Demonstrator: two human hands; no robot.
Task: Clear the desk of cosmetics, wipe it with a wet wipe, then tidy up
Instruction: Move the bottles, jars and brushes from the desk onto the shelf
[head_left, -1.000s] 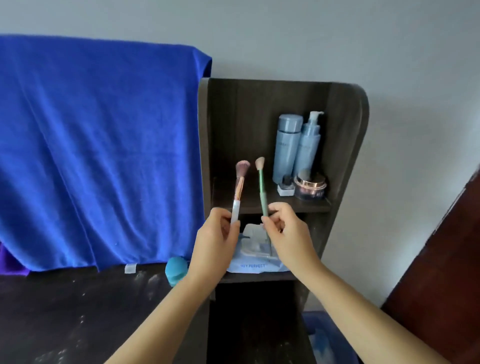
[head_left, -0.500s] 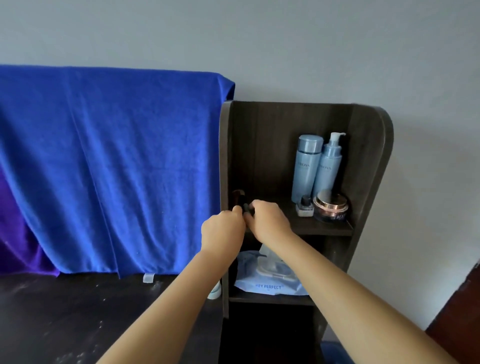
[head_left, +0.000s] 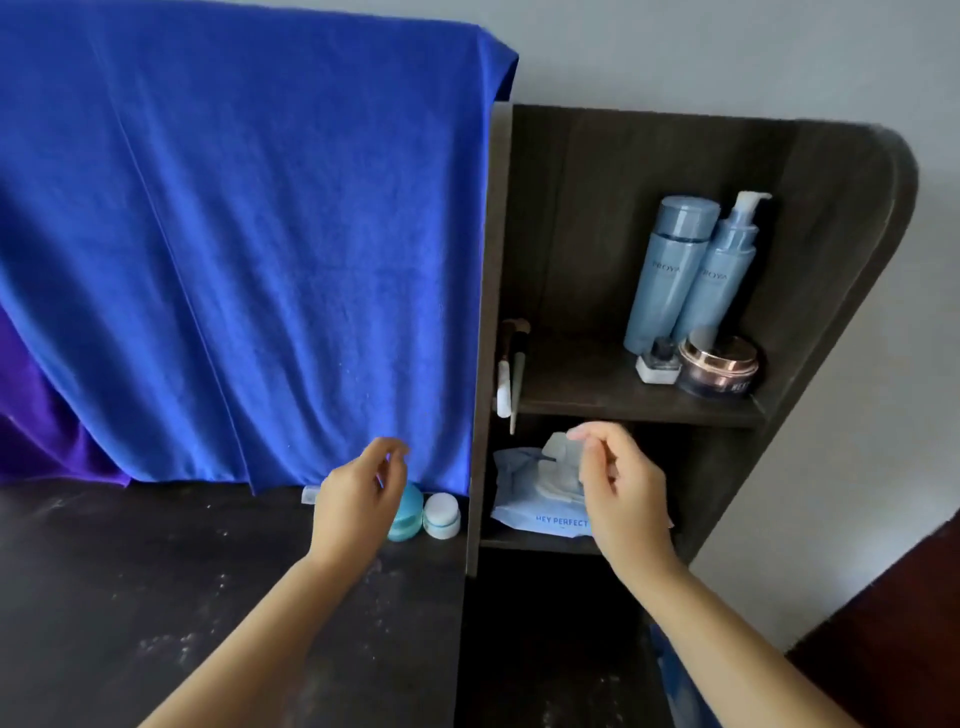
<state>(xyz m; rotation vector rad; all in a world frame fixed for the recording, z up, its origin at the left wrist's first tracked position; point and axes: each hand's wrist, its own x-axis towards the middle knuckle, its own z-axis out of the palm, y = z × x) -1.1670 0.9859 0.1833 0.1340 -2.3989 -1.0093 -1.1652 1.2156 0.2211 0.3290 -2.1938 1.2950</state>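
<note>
Nearest, both forearms reach over the dusty dark desk (head_left: 156, 597). The left hand (head_left: 358, 499) hangs loosely curled and grasps nothing, above the teal jar (head_left: 408, 514) and white-lidded jar (head_left: 441, 514) at the desk's back right corner. The right hand (head_left: 618, 493) is likewise relaxed and empty, in front of the wet wipe pack (head_left: 530, 499) on the lower shelf, flap raised. Risk: a hasty reach could knock either jar off the edge. Two makeup brushes (head_left: 511, 364) lean at the upper shelf's left edge, handles overhanging; a bump could dislodge them. Farther back stand two blue bottles (head_left: 691, 270), a small bottle (head_left: 658, 358) and a rose-gold-lidded jar (head_left: 719, 364).
</note>
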